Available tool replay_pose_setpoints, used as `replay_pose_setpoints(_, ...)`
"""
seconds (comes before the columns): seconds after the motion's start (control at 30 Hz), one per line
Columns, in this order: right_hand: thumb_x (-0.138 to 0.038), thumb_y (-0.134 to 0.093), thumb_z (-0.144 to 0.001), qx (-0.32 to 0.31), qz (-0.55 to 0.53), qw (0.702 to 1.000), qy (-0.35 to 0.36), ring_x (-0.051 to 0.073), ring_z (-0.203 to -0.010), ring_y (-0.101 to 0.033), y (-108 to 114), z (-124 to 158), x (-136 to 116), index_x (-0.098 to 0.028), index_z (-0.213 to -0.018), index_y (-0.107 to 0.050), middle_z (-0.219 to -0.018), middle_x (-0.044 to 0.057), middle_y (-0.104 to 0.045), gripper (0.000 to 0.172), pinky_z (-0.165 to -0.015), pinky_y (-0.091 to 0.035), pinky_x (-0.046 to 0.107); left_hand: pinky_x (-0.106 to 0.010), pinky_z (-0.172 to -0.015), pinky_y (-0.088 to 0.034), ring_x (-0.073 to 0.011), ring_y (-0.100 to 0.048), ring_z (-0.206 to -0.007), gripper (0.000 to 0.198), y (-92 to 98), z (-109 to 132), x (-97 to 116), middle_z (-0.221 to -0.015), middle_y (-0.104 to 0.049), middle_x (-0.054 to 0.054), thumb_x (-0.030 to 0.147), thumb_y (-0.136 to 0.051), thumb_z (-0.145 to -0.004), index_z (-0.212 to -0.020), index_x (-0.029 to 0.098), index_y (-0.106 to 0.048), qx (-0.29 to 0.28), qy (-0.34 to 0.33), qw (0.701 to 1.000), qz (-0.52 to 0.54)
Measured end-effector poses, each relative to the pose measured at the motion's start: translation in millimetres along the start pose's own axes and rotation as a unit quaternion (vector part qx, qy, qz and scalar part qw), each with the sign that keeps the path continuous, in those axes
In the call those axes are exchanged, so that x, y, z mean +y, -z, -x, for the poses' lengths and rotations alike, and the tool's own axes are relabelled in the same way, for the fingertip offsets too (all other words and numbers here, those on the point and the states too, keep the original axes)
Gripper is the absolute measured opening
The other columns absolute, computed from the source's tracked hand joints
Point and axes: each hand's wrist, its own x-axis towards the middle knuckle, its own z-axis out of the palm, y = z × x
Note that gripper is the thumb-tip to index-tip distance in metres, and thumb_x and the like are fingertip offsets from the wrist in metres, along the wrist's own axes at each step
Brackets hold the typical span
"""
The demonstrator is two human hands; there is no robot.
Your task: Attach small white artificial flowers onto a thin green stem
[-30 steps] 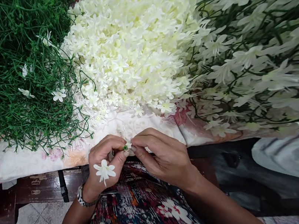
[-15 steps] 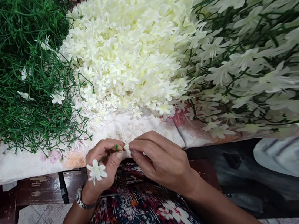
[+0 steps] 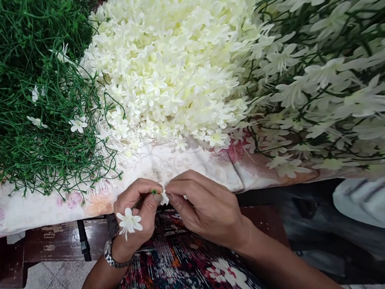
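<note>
My left hand [image 3: 137, 210] is closed in a pinch on a green plastic flower stem [image 3: 154, 192], whose tip shows between thumb and forefinger. A white artificial flower [image 3: 129, 221] sticks out at the near side of that hand, apparently on the same stem. Against the left fingertips, my right hand [image 3: 205, 205] pinches a small white flower [image 3: 164, 197]; its fingers partly hide it. Both hands meet just above my lap at the table's near edge. Beyond them lies a heap of loose white blossoms [image 3: 168, 80].
Green plastic stems [image 3: 32, 91] are piled at the left, with a few white blossoms on top. Finished-looking white flower sprays [image 3: 341, 74] lie at the right. A floral cloth [image 3: 43, 210] covers the table. Someone's pale garment [image 3: 383, 207] shows at the right edge.
The view has shifted slightly, so the piles sit a little further right. The small white flower between my fingertips shows more, and the hands stay together.
</note>
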Motion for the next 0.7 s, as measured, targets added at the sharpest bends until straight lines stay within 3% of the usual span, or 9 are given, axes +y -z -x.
replay_pose_setpoints(0.2, -0.006, -0.052, -0.072, -0.006, -0.050, 0.999, -0.018, 0.010, -0.069, -0.050, 0.1, -1.2, -1.2, -0.014, -0.086, -0.051, -0.072, 0.004, -0.053, 0.016, -0.059, -0.045, 0.024, -0.015, -0.048, -0.040, -0.0067, -0.050, -0.057, 0.002, -2.4, 0.9, -8.0, -0.066, -0.056, 0.001, 0.017, -0.057, -0.074, -0.073, 0.018, -0.059, 0.016, 0.043, 0.989, 0.137)
replay_pose_setpoints(0.4, -0.004, -0.053, -0.071, -0.008, -0.109, 0.993, -0.050, 0.009, -0.068, -0.050, -3.2, 1.2, 0.6, -0.014, -0.088, -0.052, -0.073, 0.002, -0.053, 0.020, -0.058, -0.044, 0.022, -0.016, -0.047, -0.039, -0.0060, -0.048, -0.053, 0.006, -2.1, 1.1, -7.2, -0.064, -0.055, 0.001, 0.022, -0.058, -0.074, -0.071, 0.017, -0.058, 0.023, 0.052, 0.988, 0.146)
replay_pose_setpoints(0.53, -0.005, -0.052, -0.072, -0.010, -0.133, 0.988, -0.077, 0.008, -0.064, -0.049, -2.5, 2.0, 1.2, -0.015, -0.084, -0.052, -0.069, 0.000, -0.053, 0.016, -0.055, -0.042, 0.021, -0.018, -0.049, -0.040, -0.0075, -0.049, -0.055, 0.009, -2.1, 2.1, -5.9, -0.065, -0.054, 0.000, 0.024, -0.056, -0.075, -0.071, 0.016, -0.057, 0.022, 0.040, 0.993, 0.114)
replay_pose_setpoints(0.7, -0.006, -0.050, -0.072, -0.003, -0.071, 0.996, -0.056, 0.009, -0.061, -0.048, -4.2, 2.8, 1.8, -0.015, -0.078, -0.050, -0.065, 0.000, -0.051, 0.011, -0.054, -0.041, 0.021, -0.020, -0.055, -0.041, -0.0088, -0.051, -0.061, 0.006, 1.1, 3.6, 2.0, -0.070, -0.056, -0.001, 0.019, -0.053, -0.076, -0.074, 0.016, -0.057, -0.020, 0.009, 0.999, -0.033)
